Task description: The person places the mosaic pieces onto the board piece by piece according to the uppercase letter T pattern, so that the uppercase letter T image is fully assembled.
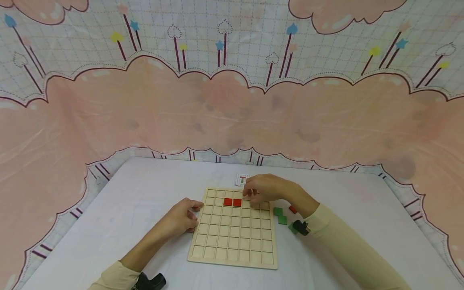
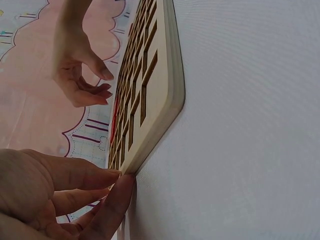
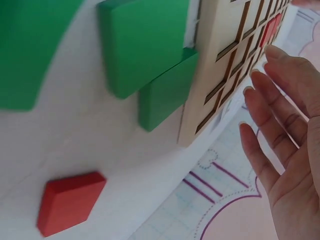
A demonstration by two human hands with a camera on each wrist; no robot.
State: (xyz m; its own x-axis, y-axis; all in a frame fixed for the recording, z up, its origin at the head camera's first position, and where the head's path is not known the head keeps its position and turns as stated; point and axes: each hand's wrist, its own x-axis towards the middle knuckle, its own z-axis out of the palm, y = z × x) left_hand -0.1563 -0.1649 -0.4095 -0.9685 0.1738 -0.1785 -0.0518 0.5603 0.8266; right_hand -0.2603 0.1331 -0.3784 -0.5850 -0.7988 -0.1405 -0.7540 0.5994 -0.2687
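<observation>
A pale wooden grid board (image 1: pixel 233 242) lies on the white table. Two red square tiles (image 1: pixel 232 202) sit side by side in cells of its second row from the far edge. My left hand (image 1: pixel 183 216) pinches the board's left edge; in the left wrist view, the thumb and a finger meet at the wooden rim. Over the far right part of the board hovers my right hand (image 1: pixel 266 188), just right of the red tiles. The right wrist view shows its fingers (image 3: pixel 270 107) loosely bent, with nothing visible between them.
To the right of the board lie green tiles (image 1: pixel 282 220), one partly behind the black wrist camera (image 1: pixel 301 227), and a loose red tile (image 3: pixel 72 202). A small printed card (image 1: pixel 241 180) lies beyond the far edge. A patterned curtain (image 1: pixel 232 112) hangs behind the table.
</observation>
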